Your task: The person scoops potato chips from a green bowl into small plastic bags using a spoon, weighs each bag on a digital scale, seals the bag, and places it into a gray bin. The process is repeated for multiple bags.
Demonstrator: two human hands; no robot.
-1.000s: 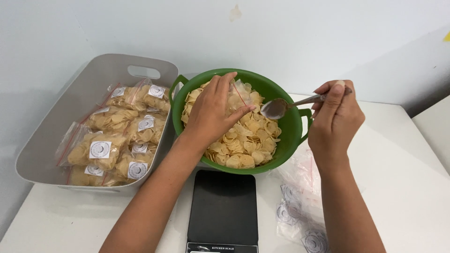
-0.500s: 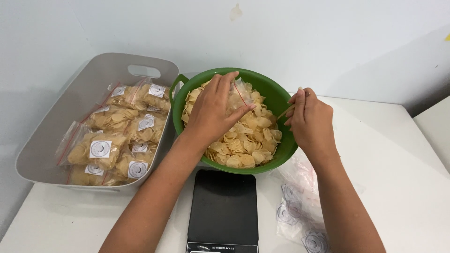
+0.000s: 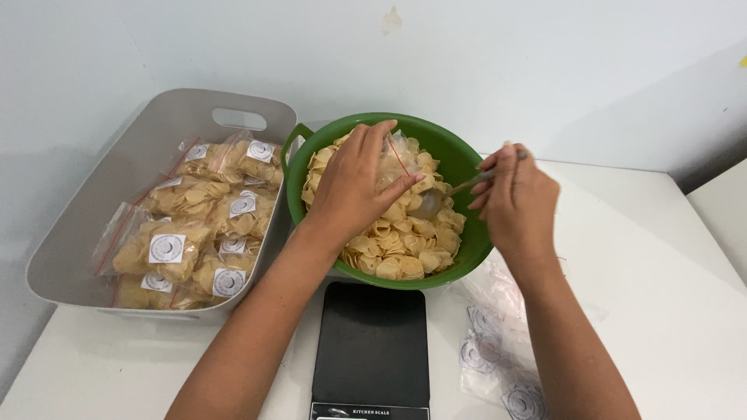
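Surface: white tabletop (image 3: pixel 661 295) against a pale wall.
Near edge: black flat kitchen scale (image 3: pixel 372 342); empty clear bags (image 3: pixel 498 350) beside it, under the right forearm.
Middle: green round plastic bowl (image 3: pixel 459 167) of pale yellow chips (image 3: pixel 393 249).
Left hand (image 3: pixel 354 187): fingers pinch a clear zip bag (image 3: pixel 401 159) open above the chips for filling.
Right hand (image 3: pixel 517 206): closed around a metal spoon (image 3: pixel 436 201) dipped in the chips, beside the bag mouth.
Left edge: grey plastic tub (image 3: pixel 140 155) holding filled chip packets (image 3: pixel 167 253).

On the desk (image 3: pixel 661 295) the bowl (image 3: pixel 459 163) sits in the middle, full of crackers (image 3: pixel 397 249). Just left of it, touching its handle, lies the tub (image 3: pixel 117 194) with filled bags (image 3: pixel 194 233) inside. The kitchen scale (image 3: pixel 372 350) lies in front of the bowl. Empty bags (image 3: pixel 498 350) lie right of the scale. Both hands reach over the bowl.
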